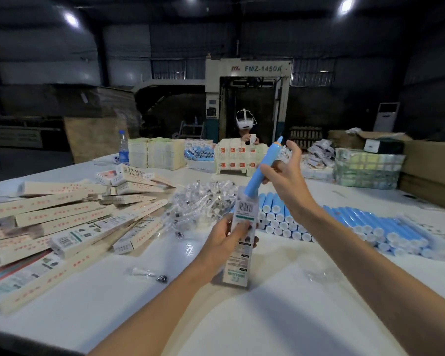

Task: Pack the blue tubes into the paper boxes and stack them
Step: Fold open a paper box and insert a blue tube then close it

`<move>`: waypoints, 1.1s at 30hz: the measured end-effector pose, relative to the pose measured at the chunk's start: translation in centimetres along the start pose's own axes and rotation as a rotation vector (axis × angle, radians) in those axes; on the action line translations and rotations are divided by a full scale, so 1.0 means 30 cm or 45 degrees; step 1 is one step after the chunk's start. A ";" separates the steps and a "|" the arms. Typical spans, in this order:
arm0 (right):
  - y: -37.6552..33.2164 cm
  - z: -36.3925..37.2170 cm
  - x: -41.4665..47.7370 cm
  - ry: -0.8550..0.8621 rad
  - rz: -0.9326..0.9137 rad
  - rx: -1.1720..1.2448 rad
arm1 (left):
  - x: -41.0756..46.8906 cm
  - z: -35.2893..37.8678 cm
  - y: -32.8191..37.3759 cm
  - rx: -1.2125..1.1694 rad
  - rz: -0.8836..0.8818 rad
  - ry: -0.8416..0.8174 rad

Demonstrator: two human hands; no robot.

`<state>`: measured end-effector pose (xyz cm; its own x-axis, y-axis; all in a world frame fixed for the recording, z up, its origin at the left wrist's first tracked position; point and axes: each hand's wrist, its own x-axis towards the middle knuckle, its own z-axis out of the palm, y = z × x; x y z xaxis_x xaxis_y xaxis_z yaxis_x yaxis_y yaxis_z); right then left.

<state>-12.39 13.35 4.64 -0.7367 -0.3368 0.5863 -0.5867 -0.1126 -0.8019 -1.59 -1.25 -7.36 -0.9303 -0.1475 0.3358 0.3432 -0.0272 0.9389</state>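
Fingers (pixel 243 225) of the left hand (pixel 222 242) curl round an upright paper box (pixel 238 265); the right hand (pixel 283 176) pinches a blue tube (pixel 263 165).
The tilted tube's lower end sits in the box's open top, above a white table (pixel 267 317); other tubes (pixel 280 219) lie stacked just behind, other boxes (pixel 62 217) piled at left.

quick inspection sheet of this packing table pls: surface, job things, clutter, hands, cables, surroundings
surface: white table, glare patch near the middle
job's things: blue tube tilted, lower end at the open top of the paper box; tube stacks on the right; box pile on the left
clutter: heap of clear packets; loose packet; water bottle
grippers: left hand grips the paper box; right hand holds the blue tube
cables: nothing seen
surroundings: second person across the table; machine marked FMZ-1450A; cardboard cartons
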 end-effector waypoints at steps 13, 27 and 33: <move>0.007 -0.008 -0.004 -0.284 0.169 -0.389 | -0.014 0.013 0.016 0.053 -0.006 -0.016; 0.264 0.222 -0.089 -0.228 -0.048 -0.586 | 0.002 -0.068 0.014 0.209 0.098 0.914; 0.366 0.440 -0.053 -0.641 -0.472 -1.177 | 0.013 -0.122 0.029 0.194 0.101 1.129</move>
<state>-13.21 0.30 -6.62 -0.3668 -0.7906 0.4902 -0.9208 0.3837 -0.0702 -1.17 -4.94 -6.71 -0.4419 -0.8532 0.2773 0.3222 0.1375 0.9366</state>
